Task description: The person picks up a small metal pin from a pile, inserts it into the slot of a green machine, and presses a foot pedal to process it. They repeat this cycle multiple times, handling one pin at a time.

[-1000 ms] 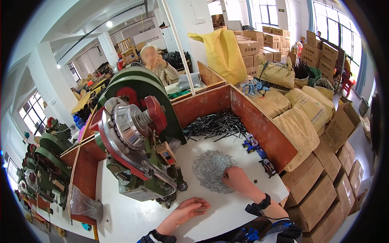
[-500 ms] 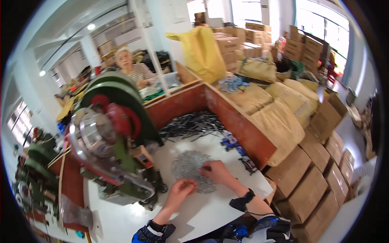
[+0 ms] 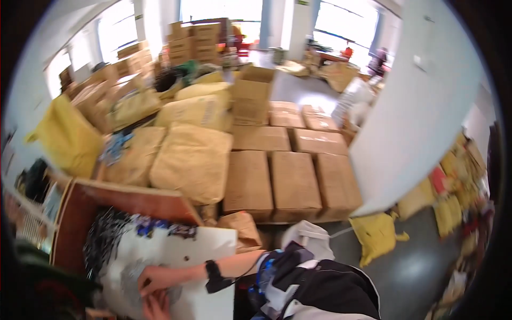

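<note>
Right hand point(image 3: 160, 277) spread flat over grey pile of small metal parts point(image 3: 130, 274) — seemingly pinning it — left hand point(image 3: 154, 306) just beside, grip blurred, cannot tell.

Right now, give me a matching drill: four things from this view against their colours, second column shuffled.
Things:
1. wrist band
2. stacked boxes
3. table top
4. pile of small parts under the hands

Colours:
a. white
b. grey
c. black
d. brown

Pairs: 1-c, 2-d, 3-a, 4-b
</note>
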A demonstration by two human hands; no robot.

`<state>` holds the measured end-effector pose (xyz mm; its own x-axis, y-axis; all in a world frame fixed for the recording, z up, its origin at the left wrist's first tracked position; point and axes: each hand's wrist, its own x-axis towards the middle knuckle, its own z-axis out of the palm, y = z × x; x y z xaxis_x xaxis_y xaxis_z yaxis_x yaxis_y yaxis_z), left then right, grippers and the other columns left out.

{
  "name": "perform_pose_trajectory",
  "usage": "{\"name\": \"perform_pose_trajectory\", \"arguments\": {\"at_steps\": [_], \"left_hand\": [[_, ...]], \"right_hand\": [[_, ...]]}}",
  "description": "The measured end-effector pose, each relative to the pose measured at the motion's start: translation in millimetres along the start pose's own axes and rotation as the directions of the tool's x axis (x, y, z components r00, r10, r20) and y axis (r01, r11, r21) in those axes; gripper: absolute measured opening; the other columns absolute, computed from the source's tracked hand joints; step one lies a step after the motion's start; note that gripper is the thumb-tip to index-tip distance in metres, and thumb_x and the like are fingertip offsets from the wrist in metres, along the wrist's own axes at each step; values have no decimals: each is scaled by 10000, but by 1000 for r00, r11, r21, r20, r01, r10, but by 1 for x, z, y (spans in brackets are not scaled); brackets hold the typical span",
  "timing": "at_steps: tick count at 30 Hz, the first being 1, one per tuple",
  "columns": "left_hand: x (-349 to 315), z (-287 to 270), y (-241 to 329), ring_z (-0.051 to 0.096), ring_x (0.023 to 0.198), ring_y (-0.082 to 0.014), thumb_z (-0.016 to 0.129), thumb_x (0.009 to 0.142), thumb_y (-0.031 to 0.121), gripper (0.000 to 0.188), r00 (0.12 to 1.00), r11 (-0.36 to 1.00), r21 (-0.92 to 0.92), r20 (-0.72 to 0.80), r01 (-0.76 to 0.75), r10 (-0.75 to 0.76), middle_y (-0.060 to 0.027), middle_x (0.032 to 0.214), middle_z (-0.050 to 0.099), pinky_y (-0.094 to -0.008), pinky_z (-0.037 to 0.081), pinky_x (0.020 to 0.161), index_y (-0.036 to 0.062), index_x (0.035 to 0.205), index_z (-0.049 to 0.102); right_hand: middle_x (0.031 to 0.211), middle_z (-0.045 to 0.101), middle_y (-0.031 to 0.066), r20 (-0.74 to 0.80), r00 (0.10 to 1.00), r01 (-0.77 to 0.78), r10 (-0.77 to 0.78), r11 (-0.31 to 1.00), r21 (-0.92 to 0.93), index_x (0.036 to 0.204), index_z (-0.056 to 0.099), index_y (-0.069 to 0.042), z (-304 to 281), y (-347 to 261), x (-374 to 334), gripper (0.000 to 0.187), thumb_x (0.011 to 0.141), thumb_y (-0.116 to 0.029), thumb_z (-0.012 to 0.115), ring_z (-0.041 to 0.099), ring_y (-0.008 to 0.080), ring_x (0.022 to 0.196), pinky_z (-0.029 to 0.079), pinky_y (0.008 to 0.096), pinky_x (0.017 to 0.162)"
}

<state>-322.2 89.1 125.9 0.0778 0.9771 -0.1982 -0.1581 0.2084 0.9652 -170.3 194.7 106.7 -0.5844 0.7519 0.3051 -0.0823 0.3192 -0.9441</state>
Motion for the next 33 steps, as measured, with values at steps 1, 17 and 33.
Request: {"name": "perform_pose_trajectory", "arguments": {"at_steps": [1,17,33], "left_hand": [[-8,18,12,576,1083,-305,542,976,251,406,999,999,-47,-42,-11,9,-161,1242,571,-396,482,934,12,1301,502],[-10,14,6,565,1116,-310,574,957,252,480,977,988,144,-194,-56,84,-171,1284,541,-399,470,960,-7,1343,451],[-3,-17,-16,581,1088,-301,577,955,246,467,967,921,379,-186,-92,174,-189,1234,578,-386,501,906,-48,1301,470]], "right_hand": [[776,700,95,-35,998,45,-44,999,5,846,715,-14,5,9,2,216,763,-212,738,649,172,712,512,318,656],[740,691,88,-48,990,133,-132,991,27,799,723,-31,6,15,7,171,667,-133,759,649,176,651,506,303,597],[803,685,87,118,980,175,-160,976,-130,856,709,-73,6,18,15,173,736,-197,714,644,221,738,494,342,662]]}}
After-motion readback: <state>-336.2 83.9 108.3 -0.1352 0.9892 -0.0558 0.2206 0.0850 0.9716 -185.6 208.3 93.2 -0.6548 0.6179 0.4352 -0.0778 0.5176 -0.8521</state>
